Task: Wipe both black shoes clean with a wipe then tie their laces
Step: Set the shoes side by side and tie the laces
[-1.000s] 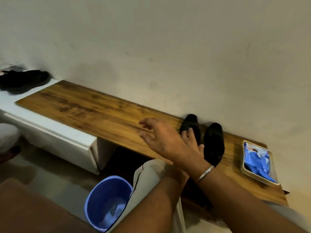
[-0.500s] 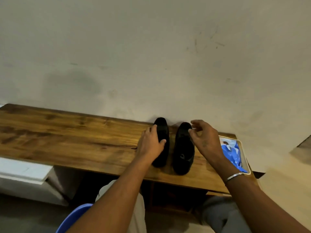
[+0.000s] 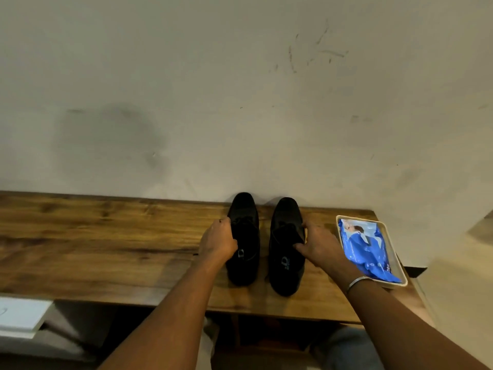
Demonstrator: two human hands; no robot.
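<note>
Grip on both: left hand clasps the left black shoe, right hand the right black shoe. Both stand side by side on the counter, toes to the wall, wipes pack just right.

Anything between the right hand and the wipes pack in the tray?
Nothing visible. The right hand grips the right shoe; the wipes pack lies uncovered in the tray just to that hand's right. The left hand grips the left shoe.
</note>
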